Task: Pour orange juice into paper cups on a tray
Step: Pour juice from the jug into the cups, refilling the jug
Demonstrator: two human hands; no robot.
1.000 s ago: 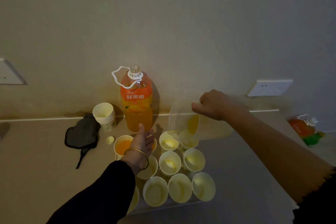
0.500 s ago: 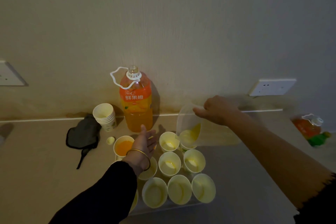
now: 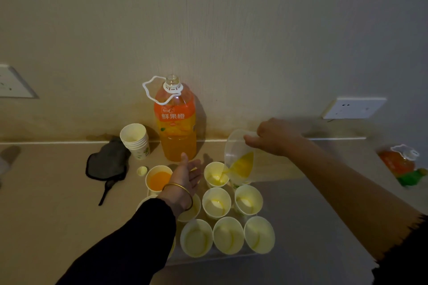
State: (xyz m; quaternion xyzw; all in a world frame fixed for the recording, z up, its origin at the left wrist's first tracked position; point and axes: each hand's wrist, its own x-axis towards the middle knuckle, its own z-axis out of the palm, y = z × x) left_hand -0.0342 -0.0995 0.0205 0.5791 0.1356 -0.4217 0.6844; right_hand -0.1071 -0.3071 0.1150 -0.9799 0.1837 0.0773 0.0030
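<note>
Head view: right hand [image 3: 275, 136] is gripping the rim of a clear jug [image 3: 236, 146] and tilting it. Juice [image 3: 243, 165] is streaming into the cup [image 3: 216, 177] under its spout. Left hand [image 3: 186, 173] is hovering beside that cup over the tray [image 3: 215, 259], fingers relaxed, holding nothing. Bottle [image 3: 176, 122] is standing just beyond the left hand.

bare counter [image 3: 41, 215] left (bottle [image 3: 175, 122] behind)

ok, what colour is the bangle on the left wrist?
Gold; the bangle shows best in the head view.
</note>
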